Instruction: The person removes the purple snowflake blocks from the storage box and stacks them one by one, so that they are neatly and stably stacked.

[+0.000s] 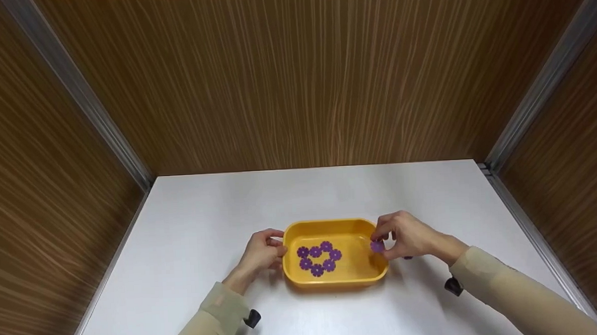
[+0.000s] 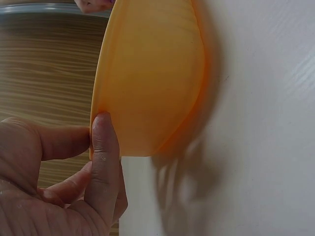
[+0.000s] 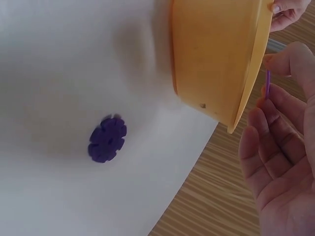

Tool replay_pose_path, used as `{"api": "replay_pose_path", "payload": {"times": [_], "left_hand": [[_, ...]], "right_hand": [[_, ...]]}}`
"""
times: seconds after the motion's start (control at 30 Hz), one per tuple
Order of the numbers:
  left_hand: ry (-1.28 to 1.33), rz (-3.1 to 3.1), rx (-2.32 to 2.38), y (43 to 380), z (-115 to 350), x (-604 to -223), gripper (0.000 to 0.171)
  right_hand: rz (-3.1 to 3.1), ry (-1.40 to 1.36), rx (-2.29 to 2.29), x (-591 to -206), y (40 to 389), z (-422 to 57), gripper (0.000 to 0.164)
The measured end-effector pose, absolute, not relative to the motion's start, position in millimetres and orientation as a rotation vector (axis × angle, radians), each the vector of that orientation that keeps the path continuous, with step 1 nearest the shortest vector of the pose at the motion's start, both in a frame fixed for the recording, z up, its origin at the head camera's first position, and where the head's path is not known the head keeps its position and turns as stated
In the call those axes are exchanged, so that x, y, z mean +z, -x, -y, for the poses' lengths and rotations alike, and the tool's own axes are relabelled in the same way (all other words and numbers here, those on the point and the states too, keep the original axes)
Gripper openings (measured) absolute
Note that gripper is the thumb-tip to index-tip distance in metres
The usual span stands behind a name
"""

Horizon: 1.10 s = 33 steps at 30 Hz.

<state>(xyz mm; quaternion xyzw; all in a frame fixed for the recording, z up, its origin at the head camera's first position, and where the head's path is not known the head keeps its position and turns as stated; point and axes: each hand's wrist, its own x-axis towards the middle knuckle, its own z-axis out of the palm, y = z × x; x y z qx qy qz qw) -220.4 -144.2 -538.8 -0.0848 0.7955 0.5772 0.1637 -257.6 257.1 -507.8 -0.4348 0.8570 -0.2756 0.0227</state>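
Nearest to the viewer are two beige cloth sleeves (image 1: 520, 288), and at each wrist hangs a small black piece (image 1: 253, 318). Beyond the sleeves, the person's left hand (image 1: 262, 252) pinches the left end of a yellow, oblong, plastic-looking tray with rounded corners (image 1: 355, 265); its thumb and fingers are closed upon the rim. The tray stands on the table, with its open side up.

At the opposite end, the right hand (image 1: 407, 235) holds one thin purple flower-shaped disc (image 1: 377, 246), pinched between thumb and fingertips. This disc is near the tray's right rim, and the right wrist view shows it edge-on; whether it touches the rim, I cannot tell. Another dark purple notched disc (image 3: 108, 138) lies on the table, to the right of the tray; from the head view the right hand hides most of it. Inside the tray, in its left half, seven purple flower-shaped discs (image 1: 317, 271) lie in a ring.

Farther away, the white smooth table (image 1: 300, 197) reaches a tall brown wood-grain panel (image 1: 294, 77), with a grey metal rail (image 1: 551, 71) at each side.
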Motion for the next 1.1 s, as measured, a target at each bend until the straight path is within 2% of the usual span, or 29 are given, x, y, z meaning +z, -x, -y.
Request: {"api": "replay_pose_path", "payload": {"times": [0.37,0.73,1.1], "left_hand": [[0.202,-2.267,1.664,218,144,-540,0.046],[0.200,-2.284,1.647,218,144,-539,0.046],[0.205,-2.282,1.654,217,144,-537,0.045]], "right_hand": [[-2.714,1.366,-0.852,-508,256,-275,0.022],[-2.770,1.317,-0.844,-511,257,-295,0.027],[-2.806,1.182,-0.837,-524,259,-314,0.025]]}}
